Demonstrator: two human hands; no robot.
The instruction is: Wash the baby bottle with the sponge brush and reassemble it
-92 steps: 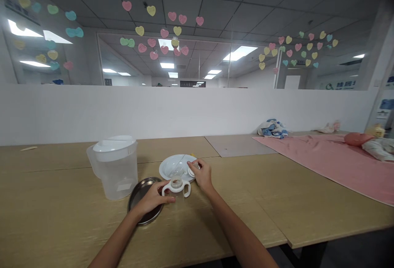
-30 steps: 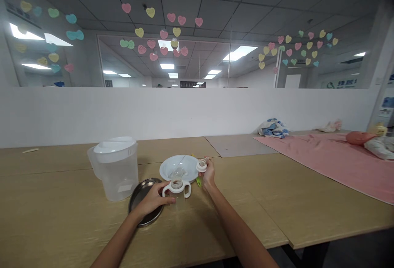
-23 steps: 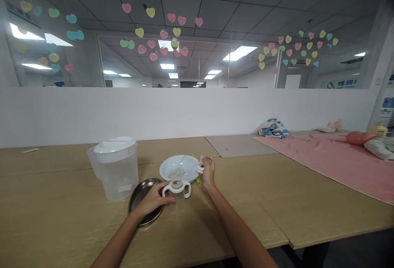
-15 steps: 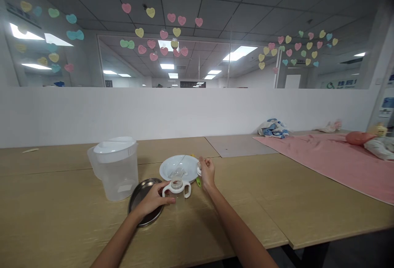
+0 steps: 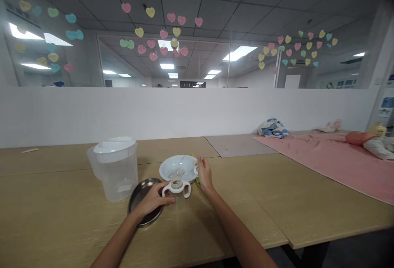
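My left hand (image 5: 158, 196) is closed round the left side of a clear baby bottle (image 5: 176, 194). The bottle stands upright on the table, its mouth uncovered and a white two-handled collar round its neck. Raised at the right rim of a white bowl (image 5: 166, 169), my right hand (image 5: 204, 172) pinches a white bottle nipple ring (image 5: 196, 168), mostly hidden by the fingers. Clear plastic parts (image 5: 178, 172) lie in the bowl, behind the bottle. A round steel tray (image 5: 140, 194) lies partly under my left hand and wrist.
A lidded translucent pitcher (image 5: 118, 173) stands left of the tray. A green-tipped utensil (image 5: 198, 182) lies by the bowl. A pink cloth (image 5: 310, 157) covers the right of the table, with a doll (image 5: 358, 138) on it. Crumpled blue-white cloth (image 5: 272, 129) rests by the wall.
My right hand lifted the nipple ring rightward from near the bottle, turned it about, and has now shifted slightly left with it. My left hand and the bottle have stayed in place.
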